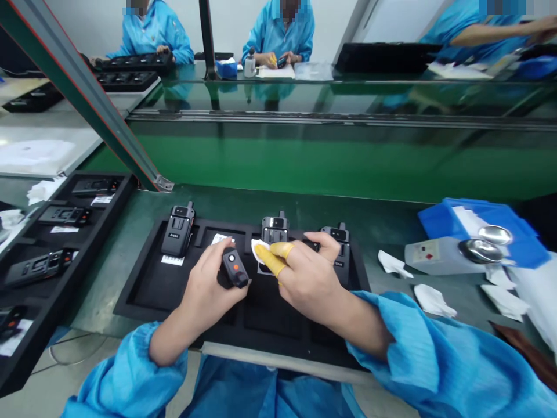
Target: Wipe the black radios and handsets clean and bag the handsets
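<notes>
My left hand [209, 284] is closed around a black two-way radio [235, 268], its end with a white and an orange button facing me. Close by on the right, my right hand [307, 273] pinches a small white wipe [257, 251]; yellow finger cots cover two of its fingers. Below both hands lies a black foam tray [148, 287]. One radio [177, 230] rests at its left, another [275, 228] behind the wipe, and a third radio [342, 248] at the right, partly hidden by my right hand. White labels lie in the tray.
A second tray [37, 307] with several radios stands at the left. On the right are a blue bin [517, 244], a clear solvent bottle [430, 258] with a metal top and crumpled wipes [435, 300]. A slanted metal post [87, 87] rises at left. Co-workers sit beyond the green partition [304, 162].
</notes>
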The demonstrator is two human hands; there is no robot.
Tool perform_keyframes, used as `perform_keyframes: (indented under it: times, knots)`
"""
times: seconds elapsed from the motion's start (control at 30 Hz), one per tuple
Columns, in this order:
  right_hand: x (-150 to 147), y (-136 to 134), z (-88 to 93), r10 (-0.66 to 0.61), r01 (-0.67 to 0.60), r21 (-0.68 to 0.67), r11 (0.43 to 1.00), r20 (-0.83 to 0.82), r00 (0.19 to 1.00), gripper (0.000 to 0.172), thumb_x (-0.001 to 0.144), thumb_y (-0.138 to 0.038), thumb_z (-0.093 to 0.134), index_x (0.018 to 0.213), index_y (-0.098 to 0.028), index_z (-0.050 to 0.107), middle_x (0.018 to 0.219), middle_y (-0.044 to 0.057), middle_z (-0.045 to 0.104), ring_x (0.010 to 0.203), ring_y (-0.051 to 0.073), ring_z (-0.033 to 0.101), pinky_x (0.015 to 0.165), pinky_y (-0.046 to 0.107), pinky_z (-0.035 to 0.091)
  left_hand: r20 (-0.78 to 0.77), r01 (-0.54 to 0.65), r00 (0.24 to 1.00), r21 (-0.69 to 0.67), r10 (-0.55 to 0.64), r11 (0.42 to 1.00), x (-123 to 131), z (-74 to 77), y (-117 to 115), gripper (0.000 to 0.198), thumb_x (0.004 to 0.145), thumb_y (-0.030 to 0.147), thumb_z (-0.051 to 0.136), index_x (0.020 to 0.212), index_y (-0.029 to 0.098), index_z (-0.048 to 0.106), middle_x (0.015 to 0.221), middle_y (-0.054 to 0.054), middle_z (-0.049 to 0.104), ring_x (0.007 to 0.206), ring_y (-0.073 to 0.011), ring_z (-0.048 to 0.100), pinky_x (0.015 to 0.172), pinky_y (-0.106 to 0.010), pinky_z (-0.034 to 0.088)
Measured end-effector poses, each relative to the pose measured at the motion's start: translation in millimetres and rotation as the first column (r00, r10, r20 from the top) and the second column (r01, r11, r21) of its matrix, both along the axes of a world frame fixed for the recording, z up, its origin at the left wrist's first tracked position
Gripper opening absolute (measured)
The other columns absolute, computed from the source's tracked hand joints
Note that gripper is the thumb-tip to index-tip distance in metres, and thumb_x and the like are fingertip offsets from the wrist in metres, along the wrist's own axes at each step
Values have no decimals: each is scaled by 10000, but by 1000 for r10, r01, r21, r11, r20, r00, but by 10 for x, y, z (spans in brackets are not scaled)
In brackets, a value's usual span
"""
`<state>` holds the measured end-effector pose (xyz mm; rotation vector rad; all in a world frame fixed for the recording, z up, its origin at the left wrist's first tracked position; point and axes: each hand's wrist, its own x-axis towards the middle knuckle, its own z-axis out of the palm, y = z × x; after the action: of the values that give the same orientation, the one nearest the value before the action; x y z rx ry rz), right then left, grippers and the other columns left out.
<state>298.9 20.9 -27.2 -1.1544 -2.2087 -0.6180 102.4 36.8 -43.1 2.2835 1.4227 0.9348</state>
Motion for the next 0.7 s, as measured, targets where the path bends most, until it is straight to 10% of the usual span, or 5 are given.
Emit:
perform_keyframes:
  times: [0.33,0.6,0.7]
  knots:
    - [106,11,63,-31,32,-24,999,38,999,311,694,2,454,775,-192,684,742,11,645,671,116,515,841,374,297,-564,-246,815,-125,136,961,257,76,724,609,813,521,562,1198,52,498,1046,-177,631,837,-285,679,667,-330,512]
    - [172,187,124,17,-14,-25,1000,99,995,241,738,-36,472,683,-195,644,684,10,642,605,116,508,849,382,295,-547,-297,765,169,340,940,-239,45,643,592,813,444,600,1267,98,446,1058,-162,593,949,-310,608,736,-370,486]
    - [85,300,143,24,-23,-12,1000,106,994,286,724,-20,455,780,-202,669,687,3,639,626,117,514,854,378,274,-533,-446,742,61,407,893,-452,-7,795,761,745,467,662,1316,56,373,1065,-187,568,951,-351,601,744,-423,486]
